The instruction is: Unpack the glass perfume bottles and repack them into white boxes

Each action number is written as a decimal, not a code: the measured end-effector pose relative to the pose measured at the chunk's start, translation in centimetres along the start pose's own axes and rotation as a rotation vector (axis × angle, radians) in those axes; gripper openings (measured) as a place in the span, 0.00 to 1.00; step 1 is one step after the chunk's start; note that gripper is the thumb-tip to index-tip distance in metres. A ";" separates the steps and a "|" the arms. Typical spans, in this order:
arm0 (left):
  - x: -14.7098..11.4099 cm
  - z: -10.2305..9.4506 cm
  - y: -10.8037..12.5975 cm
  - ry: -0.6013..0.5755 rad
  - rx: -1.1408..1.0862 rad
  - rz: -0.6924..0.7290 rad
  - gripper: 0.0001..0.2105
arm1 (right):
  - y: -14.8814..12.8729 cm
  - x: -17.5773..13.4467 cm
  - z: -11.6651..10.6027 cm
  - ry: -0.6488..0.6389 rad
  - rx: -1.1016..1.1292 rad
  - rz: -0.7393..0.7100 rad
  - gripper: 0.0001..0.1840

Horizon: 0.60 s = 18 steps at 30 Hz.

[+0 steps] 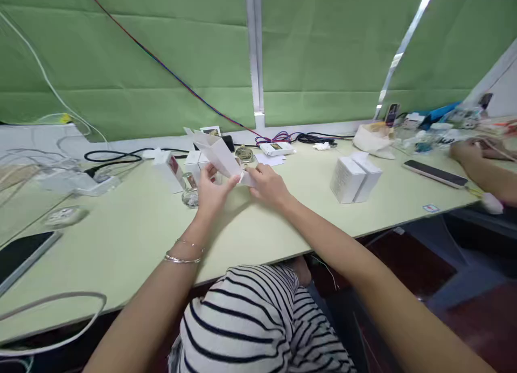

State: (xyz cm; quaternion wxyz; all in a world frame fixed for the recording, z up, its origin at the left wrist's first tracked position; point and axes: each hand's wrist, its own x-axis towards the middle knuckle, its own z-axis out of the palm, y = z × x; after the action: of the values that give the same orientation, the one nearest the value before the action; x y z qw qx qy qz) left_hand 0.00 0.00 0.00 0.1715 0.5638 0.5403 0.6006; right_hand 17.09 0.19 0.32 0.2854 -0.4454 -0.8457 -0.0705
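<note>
Above the middle of the table, a white cardboard box (220, 154) is held tilted between both hands, its flaps standing out at the upper left end. My left hand (213, 188) is closed round its side, the thumb along the near face. At the lower right end, the fingers of my right hand (269, 184) pinch a flap of the same box. Just left of my left hand stands a small glass bottle (189, 192). Behind the held box is another round glass bottle (244, 154), partly covered. White boxes (168, 171) stand close by on the left.
Two white boxes (355, 178) stand side by side on the right. Cables (315, 138) run along the back edge. A phone (26, 257) and a white cable lie at left, a dark flat device (435, 173) at right. Another person's hand (470, 152) is at the far right.
</note>
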 end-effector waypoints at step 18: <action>-0.1 0.2 -0.5 -0.147 -0.164 0.164 0.42 | 1.3 0.5 0.9 0.027 0.219 0.080 0.22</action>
State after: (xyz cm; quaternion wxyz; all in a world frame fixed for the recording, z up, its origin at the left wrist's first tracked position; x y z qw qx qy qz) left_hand -0.03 0.20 -0.45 0.2063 0.6326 0.4276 0.6119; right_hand 17.49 1.65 -0.36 0.3466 -0.4438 -0.8259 0.0278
